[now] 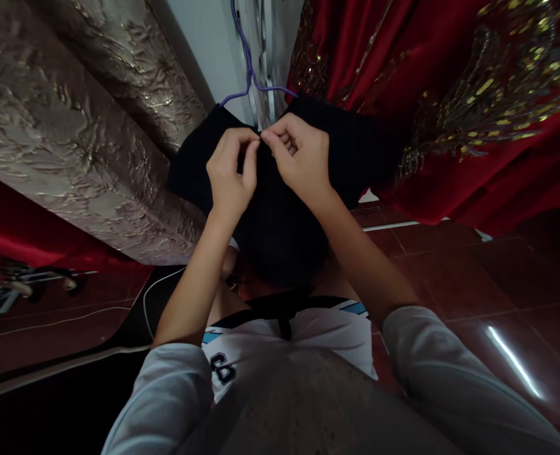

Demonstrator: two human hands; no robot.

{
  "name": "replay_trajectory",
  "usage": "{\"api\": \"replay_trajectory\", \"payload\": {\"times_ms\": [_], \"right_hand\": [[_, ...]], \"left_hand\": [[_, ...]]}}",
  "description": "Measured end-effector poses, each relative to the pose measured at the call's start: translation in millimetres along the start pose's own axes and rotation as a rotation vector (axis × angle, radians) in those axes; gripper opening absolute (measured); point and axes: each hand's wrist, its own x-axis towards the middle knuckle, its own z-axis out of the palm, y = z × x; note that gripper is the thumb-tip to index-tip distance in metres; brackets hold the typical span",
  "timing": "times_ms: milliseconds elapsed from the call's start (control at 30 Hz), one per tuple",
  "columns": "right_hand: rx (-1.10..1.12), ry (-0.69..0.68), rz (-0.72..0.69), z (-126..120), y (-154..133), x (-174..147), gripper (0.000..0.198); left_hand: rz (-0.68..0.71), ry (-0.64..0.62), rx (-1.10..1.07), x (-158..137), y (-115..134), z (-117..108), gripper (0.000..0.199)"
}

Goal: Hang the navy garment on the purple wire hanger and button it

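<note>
A dark navy garment (284, 234) hangs in front of me on a purple hanger (250, 72). Both hands meet at the middle of its neckline, just under the hanger. My left hand (232, 164) pinches the garment's edge between thumb and forefinger. From the other side, my right hand (301, 151) grips the same spot with thumb and forefinger, its other fingers curled in. The two sets of fingertips almost touch. Whether a button or other fastener sits between them is too small and dark to make out.
Textured beige-gold fabric (95, 126) hangs close on the left. Red cloth with gold sequins (488, 95) hangs on the right. Behind the hanger runs a pale metal rack post (263, 38). A thin white cable (62, 322) crosses the reddish tiled floor (450, 272) at lower left.
</note>
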Motion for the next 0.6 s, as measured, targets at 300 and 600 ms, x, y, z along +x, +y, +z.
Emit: {"api": "replay_trajectory", "payload": {"times_ms": [300, 600], "right_hand": [[0.016, 0.374, -0.165, -21.5, -14.4, 23.3, 0.022], [0.193, 0.709, 0.17, -132.6, 37.7, 17.4, 0.026]], "left_hand": [[0.102, -0.403, 0.182, -63.5, -19.2, 7.5, 0.022], [-0.076, -0.34, 0.397, 12.4, -1.0, -40.7, 0.034]]}}
